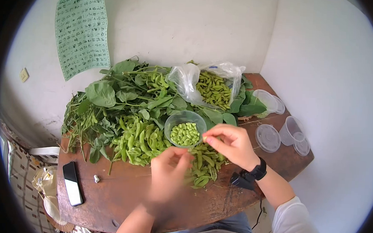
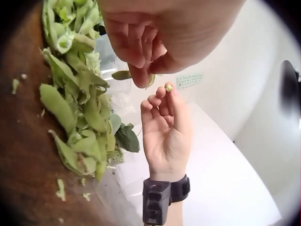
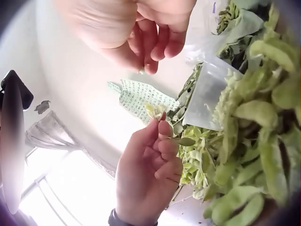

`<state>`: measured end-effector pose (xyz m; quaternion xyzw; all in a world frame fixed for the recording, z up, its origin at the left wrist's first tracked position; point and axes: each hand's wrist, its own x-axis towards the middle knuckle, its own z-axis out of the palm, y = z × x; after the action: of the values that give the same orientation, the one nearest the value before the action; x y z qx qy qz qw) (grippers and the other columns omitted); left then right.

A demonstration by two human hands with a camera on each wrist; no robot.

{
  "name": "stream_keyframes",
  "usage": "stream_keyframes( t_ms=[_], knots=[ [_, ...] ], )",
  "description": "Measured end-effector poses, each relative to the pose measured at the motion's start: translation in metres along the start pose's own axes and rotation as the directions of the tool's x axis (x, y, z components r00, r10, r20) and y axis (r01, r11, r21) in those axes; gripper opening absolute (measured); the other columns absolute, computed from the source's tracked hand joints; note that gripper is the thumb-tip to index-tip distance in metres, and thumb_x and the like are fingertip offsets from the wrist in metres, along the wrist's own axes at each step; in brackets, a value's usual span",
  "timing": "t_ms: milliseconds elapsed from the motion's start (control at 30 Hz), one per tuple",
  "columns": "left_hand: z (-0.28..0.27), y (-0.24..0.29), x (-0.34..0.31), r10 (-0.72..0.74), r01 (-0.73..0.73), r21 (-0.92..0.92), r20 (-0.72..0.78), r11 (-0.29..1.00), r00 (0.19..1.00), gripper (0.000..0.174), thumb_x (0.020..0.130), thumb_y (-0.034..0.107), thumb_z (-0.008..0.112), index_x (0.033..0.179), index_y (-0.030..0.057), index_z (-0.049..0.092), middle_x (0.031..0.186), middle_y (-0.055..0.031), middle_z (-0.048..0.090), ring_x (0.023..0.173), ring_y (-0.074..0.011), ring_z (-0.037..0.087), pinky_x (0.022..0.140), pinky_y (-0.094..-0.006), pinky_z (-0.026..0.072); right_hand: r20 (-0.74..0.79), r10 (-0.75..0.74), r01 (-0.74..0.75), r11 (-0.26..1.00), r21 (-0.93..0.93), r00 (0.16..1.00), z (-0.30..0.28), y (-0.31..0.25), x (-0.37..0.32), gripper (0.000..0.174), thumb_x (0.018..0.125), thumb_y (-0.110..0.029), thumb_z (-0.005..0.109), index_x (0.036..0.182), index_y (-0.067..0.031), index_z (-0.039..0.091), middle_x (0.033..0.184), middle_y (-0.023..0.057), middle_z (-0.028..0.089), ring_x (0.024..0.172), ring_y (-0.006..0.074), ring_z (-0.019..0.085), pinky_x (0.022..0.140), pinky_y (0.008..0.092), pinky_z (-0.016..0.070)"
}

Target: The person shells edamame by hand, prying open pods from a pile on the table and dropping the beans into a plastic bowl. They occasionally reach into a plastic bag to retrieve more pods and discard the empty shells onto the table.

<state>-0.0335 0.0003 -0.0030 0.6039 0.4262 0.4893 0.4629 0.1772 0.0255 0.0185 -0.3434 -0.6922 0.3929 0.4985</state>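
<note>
My left hand (image 1: 166, 172) is in front of the clear plastic tub (image 1: 168, 123), pinching a split soybean pod (image 3: 154, 112) between thumb and forefinger. Another green pod (image 3: 185, 141) sticks out from its lower fingers. At the tub's right rim, my right hand (image 1: 234, 147) pinches a small pale green bean (image 2: 169, 88) at its fingertips. Shelled beans (image 1: 185, 134) cover the bottom of the tub. To its left lies a heap of plump light green pods (image 1: 138, 141). Smaller pods (image 1: 205, 164) lie between the hands, near the tub's front.
Leafy bean stalks (image 1: 125, 86) pile along the wall. Behind the tub, a plastic bag (image 1: 184, 80) holds more pods. Clear lids (image 1: 267, 138) and an empty cup (image 1: 288, 131) stand right. A phone (image 1: 72, 184) and small white earbud case (image 1: 96, 178) lie left on the wooden table (image 1: 106, 201).
</note>
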Motion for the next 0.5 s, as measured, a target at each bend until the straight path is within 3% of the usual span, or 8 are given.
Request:
stream_keyframes(
  t_ms=[67,200,267,300,333,400,467,500],
  knots=[
    [-0.004,0.007,0.002,-0.186,0.171,-0.291,-0.022,0.941,0.982,0.010,0.096,0.006,0.060,0.102,-0.0017,0.062,0.090,-0.0097,0.071,0.072,-0.0131,0.066,0.056,-0.0230,0.0492,-0.069,-0.053,0.051,0.998,-0.028,0.996,0.003,-0.003,0.013,0.017,0.093,0.000,0.065,0.109,0.0036,0.069,0.103,0.0085,0.070,0.093,0.0128,0.065,0.081,0.0259,0.0523],
    [-0.014,0.007,0.005,-0.204,0.212,-0.640,0.086,0.739,0.975,0.006,0.098,0.012,0.055,0.097,0.0066,0.057,0.080,-0.0007,0.060,0.064,-0.0069,0.053,0.053,-0.0199,0.0394,-0.096,-0.106,0.100,0.993,-0.066,0.990,0.011,-0.002,0.035,0.014,0.092,-0.001,0.066,0.105,0.0023,0.071,0.101,0.0063,0.071,0.088,0.0098,0.065,0.075,0.0249,0.0518],
    [-0.020,0.004,0.007,-0.182,0.223,-0.714,0.135,0.663,0.974,0.005,0.098,0.012,0.053,0.097,0.0073,0.056,0.078,0.0009,0.055,0.063,-0.0061,0.047,0.053,-0.0198,0.0368,-0.108,-0.125,0.118,0.990,-0.071,0.986,0.015,-0.001,0.040,0.015,0.091,-0.003,0.068,0.105,-0.0005,0.072,0.100,0.0070,0.071,0.084,0.0106,0.065,0.072,0.0255,0.0514],
    [-0.021,0.003,0.007,-0.152,0.228,-0.792,0.172,0.566,0.973,0.005,0.098,0.012,0.052,0.098,0.0081,0.055,0.077,0.0025,0.049,0.062,-0.0052,0.042,0.052,-0.0196,0.0343,-0.075,-0.081,0.064,0.976,-0.209,0.994,0.016,-0.007,0.041,0.019,0.090,-0.001,0.067,0.109,-0.0009,0.071,0.104,0.0079,0.070,0.089,0.0118,0.064,0.077,0.0261,0.0511],
    [-0.022,0.003,0.007,-0.163,0.239,-0.792,0.177,0.562,0.971,0.005,0.098,0.012,0.052,0.098,0.0081,0.055,0.077,0.0025,0.049,0.062,-0.0052,0.042,0.052,-0.0196,0.0343,-0.046,-0.030,0.012,0.938,-0.346,0.998,0.017,-0.010,0.040,0.024,0.089,0.002,0.065,0.113,-0.0014,0.070,0.108,0.0087,0.069,0.094,0.0129,0.064,0.081,0.0266,0.0508],
    [-0.024,0.004,0.009,-0.172,0.251,-0.849,0.192,0.466,0.966,0.006,0.098,0.011,0.049,0.102,0.0088,0.054,0.077,0.0036,0.042,0.064,-0.0054,0.035,0.052,-0.0199,0.0312,-0.042,-0.106,0.077,0.895,-0.439,0.993,0.020,0.000,0.038,0.029,0.087,0.000,0.066,0.115,-0.0052,0.071,0.107,0.0078,0.071,0.090,0.0137,0.064,0.077,0.0266,0.0503],
    [-0.025,0.003,0.009,-0.168,0.256,-0.865,0.202,0.431,0.965,0.007,0.097,0.011,0.050,0.103,0.0093,0.053,0.078,0.0034,0.041,0.065,-0.0054,0.035,0.053,-0.0195,0.0314,0.029,-0.361,0.316,0.773,-0.551,0.932,0.022,0.009,0.037,0.031,0.087,-0.001,0.066,0.117,-0.0062,0.071,0.107,0.0068,0.071,0.087,0.0153,0.063,0.074,0.0268,0.0500],
    [-0.025,0.003,0.010,-0.172,0.267,-0.867,0.212,0.422,0.962,0.007,0.096,0.011,0.050,0.103,0.0090,0.053,0.078,0.0033,0.042,0.065,-0.0057,0.036,0.054,-0.0196,0.0317,0.067,-0.236,0.243,0.890,-0.386,0.969,0.025,-0.006,0.032,0.029,0.088,-0.003,0.066,0.117,-0.0055,0.070,0.104,0.0063,0.072,0.085,0.0148,0.064,0.073,0.0271,0.0506]
  ],
)
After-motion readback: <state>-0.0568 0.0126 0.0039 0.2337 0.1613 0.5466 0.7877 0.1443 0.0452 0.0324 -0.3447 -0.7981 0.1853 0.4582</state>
